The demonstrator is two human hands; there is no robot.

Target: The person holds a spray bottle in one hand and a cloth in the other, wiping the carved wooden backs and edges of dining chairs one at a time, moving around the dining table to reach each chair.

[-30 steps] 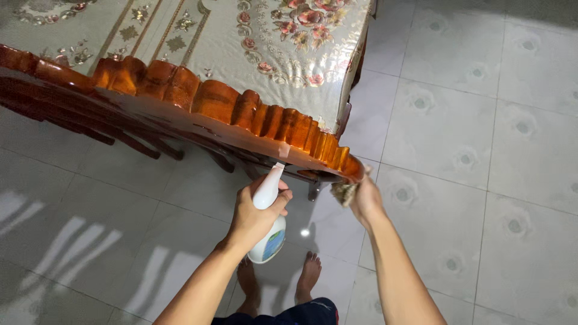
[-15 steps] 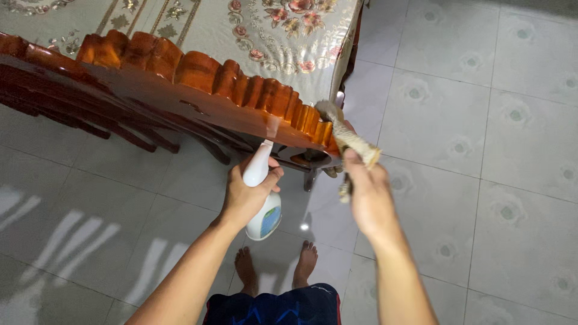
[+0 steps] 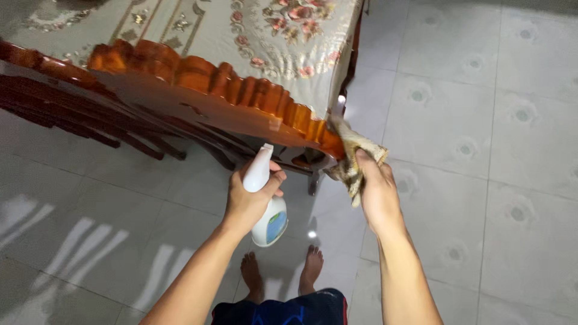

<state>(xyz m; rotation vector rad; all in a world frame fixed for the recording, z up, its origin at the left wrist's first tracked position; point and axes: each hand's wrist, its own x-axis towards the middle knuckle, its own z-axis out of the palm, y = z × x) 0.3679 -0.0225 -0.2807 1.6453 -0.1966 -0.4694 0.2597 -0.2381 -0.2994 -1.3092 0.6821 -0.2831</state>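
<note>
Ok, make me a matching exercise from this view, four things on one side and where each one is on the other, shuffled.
Things:
1. spray bottle
2. rag
3. floral tablecloth
4. bare feet

Places:
A. on the tiled floor
B. in the left hand
C. pressed to the carved wooden chair back's end
D. spread over the table

Pairs: 1-B, 2-C, 3-D, 4-A

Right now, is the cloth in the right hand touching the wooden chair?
Touching. The head view shows the cloth pressed against the chair's carved corner by the right hand.
</note>
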